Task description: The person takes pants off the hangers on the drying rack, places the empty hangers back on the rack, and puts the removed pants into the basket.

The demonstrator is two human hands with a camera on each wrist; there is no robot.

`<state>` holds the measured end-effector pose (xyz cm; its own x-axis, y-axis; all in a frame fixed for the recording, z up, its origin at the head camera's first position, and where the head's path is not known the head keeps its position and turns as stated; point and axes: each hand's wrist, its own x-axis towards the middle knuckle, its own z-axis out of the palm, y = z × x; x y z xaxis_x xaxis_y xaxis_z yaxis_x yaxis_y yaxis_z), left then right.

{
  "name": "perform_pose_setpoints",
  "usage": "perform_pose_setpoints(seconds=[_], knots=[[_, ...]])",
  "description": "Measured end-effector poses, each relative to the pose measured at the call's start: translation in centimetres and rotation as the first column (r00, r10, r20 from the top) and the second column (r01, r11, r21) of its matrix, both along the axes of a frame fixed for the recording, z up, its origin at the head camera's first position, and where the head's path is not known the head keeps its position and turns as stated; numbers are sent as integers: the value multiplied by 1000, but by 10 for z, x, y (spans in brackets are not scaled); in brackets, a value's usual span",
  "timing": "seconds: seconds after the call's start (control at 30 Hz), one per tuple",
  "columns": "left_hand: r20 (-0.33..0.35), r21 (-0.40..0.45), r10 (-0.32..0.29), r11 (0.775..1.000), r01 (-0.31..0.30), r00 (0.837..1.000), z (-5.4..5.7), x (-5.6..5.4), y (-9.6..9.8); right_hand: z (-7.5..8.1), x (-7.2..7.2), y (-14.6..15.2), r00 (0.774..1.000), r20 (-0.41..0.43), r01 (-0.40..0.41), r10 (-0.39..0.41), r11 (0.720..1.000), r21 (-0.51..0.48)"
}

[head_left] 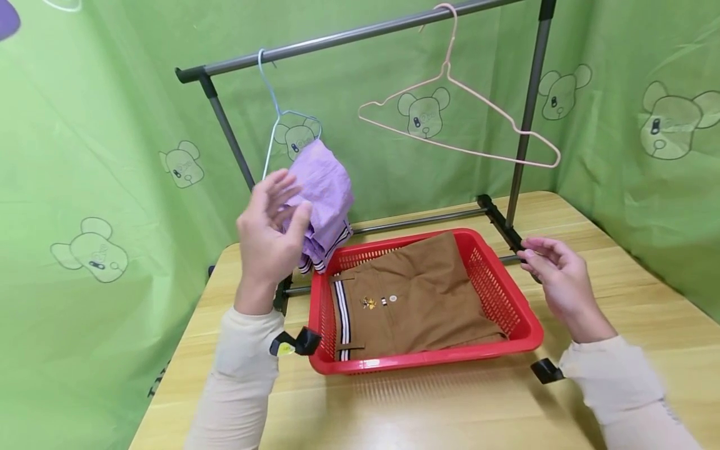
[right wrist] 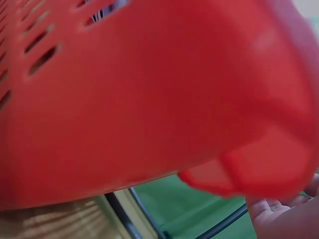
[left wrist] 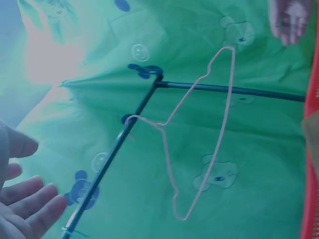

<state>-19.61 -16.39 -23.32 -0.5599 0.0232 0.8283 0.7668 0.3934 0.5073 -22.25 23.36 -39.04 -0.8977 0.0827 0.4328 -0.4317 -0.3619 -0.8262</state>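
My left hand (head_left: 270, 234) is raised in front of a purple garment (head_left: 323, 187) with striped trim, its fingers loosely bent and holding nothing. The garment hangs bunched at a light blue hanger (head_left: 274, 100) on the rack's left side. Beyond the right rim of a red plastic basket (head_left: 427, 361) is my right hand (head_left: 562, 284), thumb close to its fingers, with nothing showing in it. Folded brown trousers (head_left: 427, 294) with a striped waistband and a small emblem lie in the basket. In the right wrist view the basket wall (right wrist: 124, 99) fills most of the picture.
A grey metal rack (head_left: 349, 39) stands across the wooden table (head_left: 619, 300). From its bar hangs a bare pink hanger (head_left: 461, 150), right of the blue one. Green sheeting (head_left: 101, 187) printed with bear faces closes off the back and both sides.
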Motion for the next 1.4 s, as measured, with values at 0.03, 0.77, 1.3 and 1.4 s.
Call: perform_pose_setpoints(seconds=[0.03, 0.77, 1.3, 1.4], knots=[[-23, 34, 24, 999, -23, 999, 2, 1, -2, -3, -1, 0, 1000, -4, -15, 15, 1000, -7], [425, 63, 362, 903, -425, 830, 2, -22, -41, -53, -1, -4, 971, -16, -237, 238, 971, 33], [517, 102, 284, 917, -387, 808, -7, -42, -46, -55, 0, -1, 950, 52, -308, 308, 951, 7], [521, 133, 262, 915, -381, 812, -9, -43, -47, -56, 0, -1, 948, 56, -315, 314, 949, 4]])
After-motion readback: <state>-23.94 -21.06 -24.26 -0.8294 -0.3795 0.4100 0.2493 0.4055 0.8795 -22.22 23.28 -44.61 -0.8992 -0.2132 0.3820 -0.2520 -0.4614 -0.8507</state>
